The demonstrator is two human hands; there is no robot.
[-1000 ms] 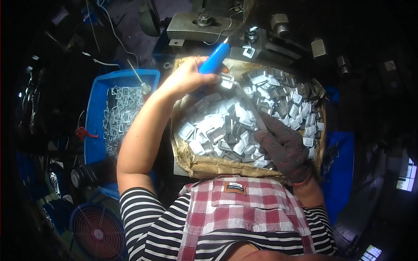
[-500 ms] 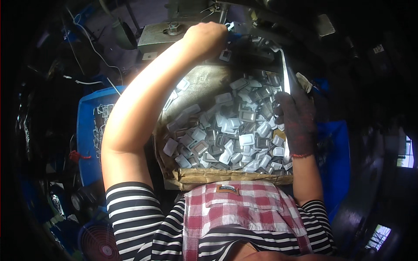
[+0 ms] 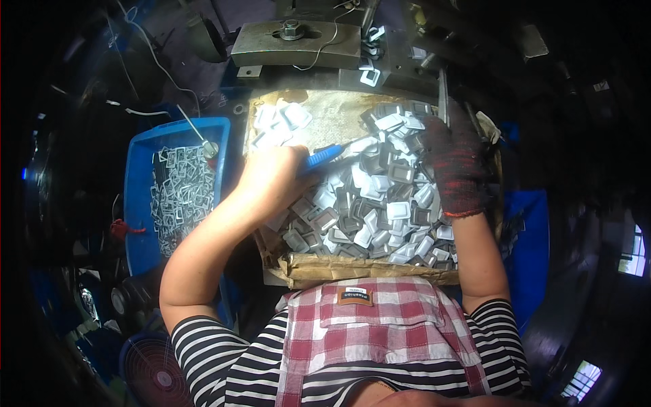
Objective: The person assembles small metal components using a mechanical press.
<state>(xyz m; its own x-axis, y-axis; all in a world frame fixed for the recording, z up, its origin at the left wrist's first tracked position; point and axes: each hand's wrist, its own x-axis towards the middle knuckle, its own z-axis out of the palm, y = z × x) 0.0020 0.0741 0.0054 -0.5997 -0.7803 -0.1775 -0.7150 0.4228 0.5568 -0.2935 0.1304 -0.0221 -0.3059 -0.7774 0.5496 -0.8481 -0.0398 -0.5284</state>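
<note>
Gripping the blue tool (image 3: 324,157) in our left hand (image 3: 274,180), we are drawing back from the press (image 3: 296,42) onto the tray's (image 3: 325,268) parts (image 3: 380,203), while our gloved right hand (image 3: 454,166) is resting on them, its grip hidden.

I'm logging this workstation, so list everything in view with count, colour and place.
stamped metal pieces: too many to count, silvery grey, heaped on the board
cardboard-lined board: one, brown, in front of the person
blue-handled tool: one, in the left hand, tip at the heap
blue tray: one, left of the board
metal frames: many, grey, in the tray
press block: one, grey, beyond the board
fan: one, blue, lower left
checked apron: red and white
left hand: bare
right hand: dark knit glove, resting on the heap
</note>
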